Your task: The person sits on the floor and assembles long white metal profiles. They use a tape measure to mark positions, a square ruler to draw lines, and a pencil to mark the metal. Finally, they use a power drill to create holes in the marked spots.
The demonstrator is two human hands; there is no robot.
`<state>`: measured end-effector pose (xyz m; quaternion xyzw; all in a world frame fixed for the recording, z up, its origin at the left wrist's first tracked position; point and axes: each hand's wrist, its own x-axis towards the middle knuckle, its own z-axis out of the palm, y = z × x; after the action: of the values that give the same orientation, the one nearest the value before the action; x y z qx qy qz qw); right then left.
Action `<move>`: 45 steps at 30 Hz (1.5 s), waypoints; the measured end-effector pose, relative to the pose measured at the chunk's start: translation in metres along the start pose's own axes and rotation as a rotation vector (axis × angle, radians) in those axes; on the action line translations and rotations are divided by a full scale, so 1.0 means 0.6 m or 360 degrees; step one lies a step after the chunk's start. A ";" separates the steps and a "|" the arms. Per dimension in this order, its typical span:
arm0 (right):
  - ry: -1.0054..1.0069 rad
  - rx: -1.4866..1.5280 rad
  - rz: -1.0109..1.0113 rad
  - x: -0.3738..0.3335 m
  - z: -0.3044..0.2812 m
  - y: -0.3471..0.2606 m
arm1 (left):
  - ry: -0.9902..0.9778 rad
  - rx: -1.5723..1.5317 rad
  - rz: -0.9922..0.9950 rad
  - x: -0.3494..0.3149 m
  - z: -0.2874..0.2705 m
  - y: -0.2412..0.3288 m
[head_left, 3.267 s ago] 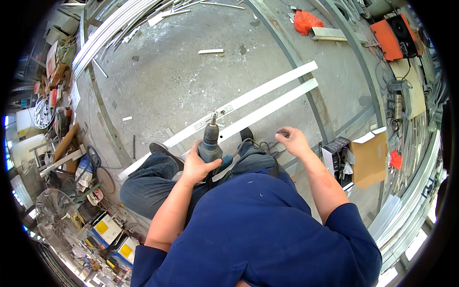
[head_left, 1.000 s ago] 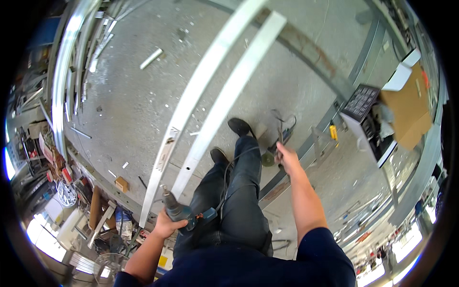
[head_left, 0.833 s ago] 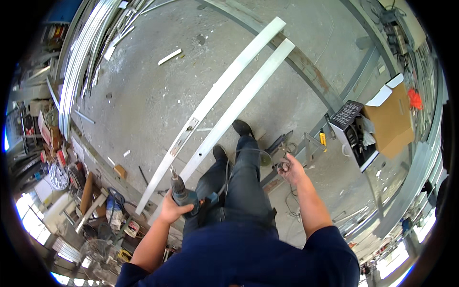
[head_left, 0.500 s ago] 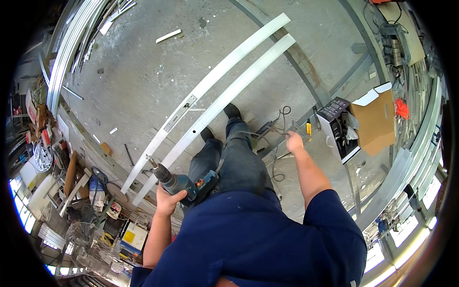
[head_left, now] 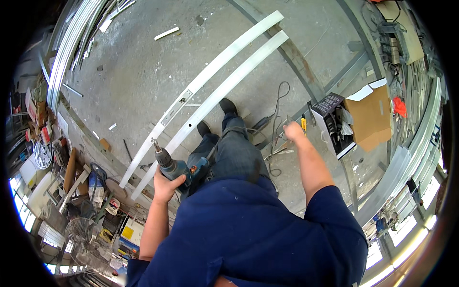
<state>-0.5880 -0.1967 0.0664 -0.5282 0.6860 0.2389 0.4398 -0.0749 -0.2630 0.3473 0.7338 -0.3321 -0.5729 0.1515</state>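
A teal power drill (head_left: 177, 171) with a dark chuck and a bit at its tip rests in my left hand (head_left: 165, 187), close against my thigh. Its nose points away from me, over two long pale metal bars (head_left: 224, 93) lying side by side. A lock plate is set in the far bar, and the near one has a round hole. On the other side, my right hand (head_left: 292, 130) is closed with its fingertips together; a small thin piece seems to stick out of them, too small to name. Beside that hand lie a loose dark cable (head_left: 276, 115) and a yellow-handled tool (head_left: 303, 123).
An opened cardboard box (head_left: 370, 115) of dark parts stands at my right, by steel frame beams (head_left: 306, 71). Long metal profiles (head_left: 69, 52) are stacked far left. A fan (head_left: 81, 234) and assorted tools crowd the lower left.
My right hand has shifted slightly left, and the cable beside it has risen into a taller loop. The drill stays in my left hand, moved slightly left.
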 end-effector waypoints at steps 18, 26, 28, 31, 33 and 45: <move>-0.0737 0.1839 -0.0419 -0.143 -0.263 -0.246 | 0.0296 -0.0273 0.0102 -0.071 -0.011 0.042; -0.0532 0.1738 -0.1461 -0.257 -0.382 -0.507 | 0.0550 -0.0672 0.0268 -0.113 -0.050 0.040; -0.1255 0.2161 -0.1441 -0.215 -0.369 -0.517 | 0.0539 -0.0647 0.0315 -0.116 -0.062 0.046; -0.1460 0.2483 -0.1346 -0.227 -0.356 -0.532 | 0.0518 -0.0434 0.0306 -0.111 -0.074 0.025; -0.1400 0.2565 -0.1256 -0.224 -0.361 -0.534 | 0.0443 -0.0377 0.0296 -0.090 -0.092 0.023; -0.0669 0.1320 -0.1328 -0.355 -0.446 -0.579 | 0.0094 0.0201 0.0420 0.007 -0.170 0.104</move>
<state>-0.3455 -0.4131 0.4301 -0.4787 0.3563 -0.1406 0.7901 0.0019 -0.3277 0.4121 0.7084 -0.4564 -0.5041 0.1888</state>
